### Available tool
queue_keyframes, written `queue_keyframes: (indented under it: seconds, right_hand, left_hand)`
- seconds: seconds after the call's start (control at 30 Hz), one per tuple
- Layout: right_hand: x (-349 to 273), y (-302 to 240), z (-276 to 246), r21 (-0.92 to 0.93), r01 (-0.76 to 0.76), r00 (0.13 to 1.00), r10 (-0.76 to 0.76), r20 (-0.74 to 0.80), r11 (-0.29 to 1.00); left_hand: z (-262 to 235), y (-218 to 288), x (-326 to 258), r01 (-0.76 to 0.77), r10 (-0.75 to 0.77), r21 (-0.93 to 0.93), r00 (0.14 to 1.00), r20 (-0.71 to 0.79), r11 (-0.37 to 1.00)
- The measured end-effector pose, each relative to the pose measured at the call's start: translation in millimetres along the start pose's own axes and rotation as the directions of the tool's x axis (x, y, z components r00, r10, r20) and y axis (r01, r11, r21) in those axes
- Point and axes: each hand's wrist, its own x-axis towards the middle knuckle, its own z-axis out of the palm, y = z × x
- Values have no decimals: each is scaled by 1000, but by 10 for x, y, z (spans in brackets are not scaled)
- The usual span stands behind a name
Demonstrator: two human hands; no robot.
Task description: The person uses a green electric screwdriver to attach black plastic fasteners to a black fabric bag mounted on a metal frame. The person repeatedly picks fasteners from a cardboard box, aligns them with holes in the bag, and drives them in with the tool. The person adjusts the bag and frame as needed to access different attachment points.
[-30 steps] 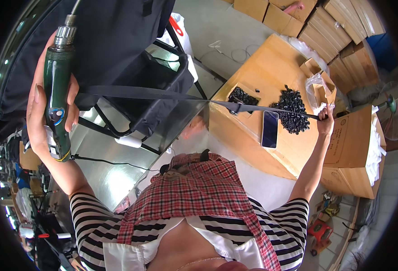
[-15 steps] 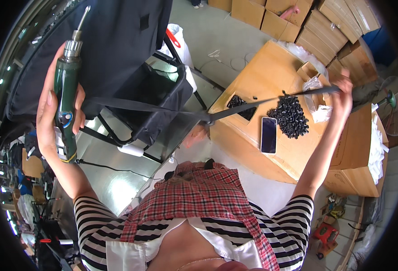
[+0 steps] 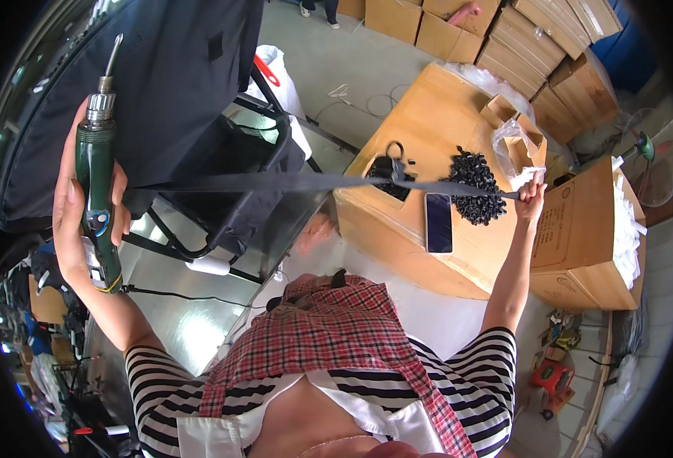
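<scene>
My left hand is wrapped round a dark green electric screwdriver, its bit pointing away from me and its black cord trailing from the lower end. A black webbing strap stretches across from beside that hand; whether those fingers also grip it I cannot tell. At the strap's other end my right hand is closed on it, arm reaching out over a carton. Midway, a loop of black strap stands up from the band. Under the strap lie a heap of small black plastic parts and a smartphone.
A black fabric item on a tubular frame fills the left, over a shiny metal table. The brown carton serves as a work surface. An open carton with white pieces stands at right; stacked boxes line the back.
My right hand has come down and toward me, drawing the strap from a sagging bend to nearly straight. The view has shifted slightly; my left hand still holds the screwdriver.
</scene>
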Motion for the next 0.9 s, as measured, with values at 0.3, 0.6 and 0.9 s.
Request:
queue_keyframes:
  seconds: [0.3,0.6,0.9]
  right_hand:
    - [212,-197,252,9,12,1000,-12,27,1000]
    - [263,-148,266,1,-8,1000,8,19,1000]
    - [369,-214,173,16,6,1000,-6,14,1000]
  left_hand:
    - [-75,-26,21,-1,-1,45,999,38,999]
    - [-186,-71,42,-35,33,15,992,119,999]
    - [-73,-18,54,25,-26,73,1000,17,997]
